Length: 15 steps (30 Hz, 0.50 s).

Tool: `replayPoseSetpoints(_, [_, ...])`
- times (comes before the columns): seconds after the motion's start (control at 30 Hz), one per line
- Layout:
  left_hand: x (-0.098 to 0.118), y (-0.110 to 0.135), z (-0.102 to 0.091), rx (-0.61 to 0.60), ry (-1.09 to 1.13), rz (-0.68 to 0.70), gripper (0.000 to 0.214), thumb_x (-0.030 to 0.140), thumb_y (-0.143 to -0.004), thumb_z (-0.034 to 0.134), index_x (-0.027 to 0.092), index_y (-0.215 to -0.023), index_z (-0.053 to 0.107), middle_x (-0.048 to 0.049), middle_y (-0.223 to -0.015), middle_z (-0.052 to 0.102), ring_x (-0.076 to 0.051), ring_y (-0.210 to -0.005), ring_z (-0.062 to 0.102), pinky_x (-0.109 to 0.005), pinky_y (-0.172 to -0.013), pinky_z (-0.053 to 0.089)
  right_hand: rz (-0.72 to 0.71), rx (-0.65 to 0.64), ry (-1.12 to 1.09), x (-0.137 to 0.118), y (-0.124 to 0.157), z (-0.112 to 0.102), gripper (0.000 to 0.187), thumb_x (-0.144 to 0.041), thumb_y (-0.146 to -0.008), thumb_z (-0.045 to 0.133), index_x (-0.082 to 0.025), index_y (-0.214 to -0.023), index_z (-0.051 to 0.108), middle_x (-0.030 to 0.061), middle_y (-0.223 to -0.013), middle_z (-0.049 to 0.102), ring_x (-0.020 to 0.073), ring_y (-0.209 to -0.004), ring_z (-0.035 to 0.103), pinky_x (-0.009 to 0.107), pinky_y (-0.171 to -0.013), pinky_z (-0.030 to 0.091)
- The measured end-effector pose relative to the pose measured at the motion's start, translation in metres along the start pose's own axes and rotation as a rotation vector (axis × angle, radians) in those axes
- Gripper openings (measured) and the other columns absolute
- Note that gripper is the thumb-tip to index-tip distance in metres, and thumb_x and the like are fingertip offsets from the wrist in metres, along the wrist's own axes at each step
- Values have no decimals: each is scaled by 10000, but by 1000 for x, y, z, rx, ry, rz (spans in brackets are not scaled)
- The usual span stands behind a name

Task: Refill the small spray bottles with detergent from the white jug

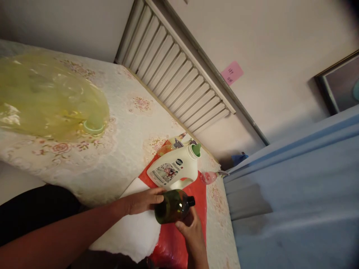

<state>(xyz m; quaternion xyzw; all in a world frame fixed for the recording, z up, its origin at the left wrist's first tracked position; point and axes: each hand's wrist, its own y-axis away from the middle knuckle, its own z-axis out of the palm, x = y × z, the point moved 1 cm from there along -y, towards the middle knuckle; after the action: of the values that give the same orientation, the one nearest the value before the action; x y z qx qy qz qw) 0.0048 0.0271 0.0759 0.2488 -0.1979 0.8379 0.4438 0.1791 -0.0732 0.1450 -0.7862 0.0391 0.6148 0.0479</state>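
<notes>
A dark green bottle point(172, 206) with a black neck is held over a red sheet point(174, 243) on the table. My left hand point(143, 200) grips the bottle's base end. My right hand point(190, 228) is closed round the bottle near its neck from below. Just behind the bottle a white jug point(174, 168) with a label and a green spout stands on the red sheet. A white cloth point(134, 229) lies under my left wrist.
A flowered tablecloth point(126, 123) covers the table. A large yellow translucent bag point(47, 97) lies at the left. A small pink bottle point(209, 177) sits by the table's right edge. A radiator point(179, 71) runs along the wall; blue fabric point(294, 194) fills the right.
</notes>
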Motion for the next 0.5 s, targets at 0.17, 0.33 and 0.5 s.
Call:
replayPoseSetpoints(0.17, [6, -1, -8, -203, -251, 116, 739, 327, -694, 824, 186, -1352, 518, -114, -1438, 523, -368, -1392, 367, -463, -1140, 275, 50, -74, 54, -9, 2, -5, 689, -348, -624, 870, -193, -1247, 621, 123, -1205, 693, 293, -1105, 655, 430, -957, 517])
replayPoseSetpoints(0.33, [4, 4, -2, -280, -370, 121, 874, 238, -648, 841, 230, -1410, 413, -111, -1388, 549, -368, -1302, 483, -486, -1072, 383, 38, -57, 200, -20, -2, 8, 729, -324, -603, 890, -201, -1267, 612, 100, -1130, 715, 273, -986, 691, 393, -877, 557])
replayPoseSetpoints(0.5, [-5, 5, -7, -44, -596, 232, 1015, 179, -608, 853, 275, -1448, 292, -97, -1330, 571, -348, -1234, 535, -478, -1012, 445, -15, -51, 240, -21, -10, 13, 762, -379, -639, 867, -206, -1321, 575, 111, -1177, 701, 267, -969, 690, 406, -857, 569])
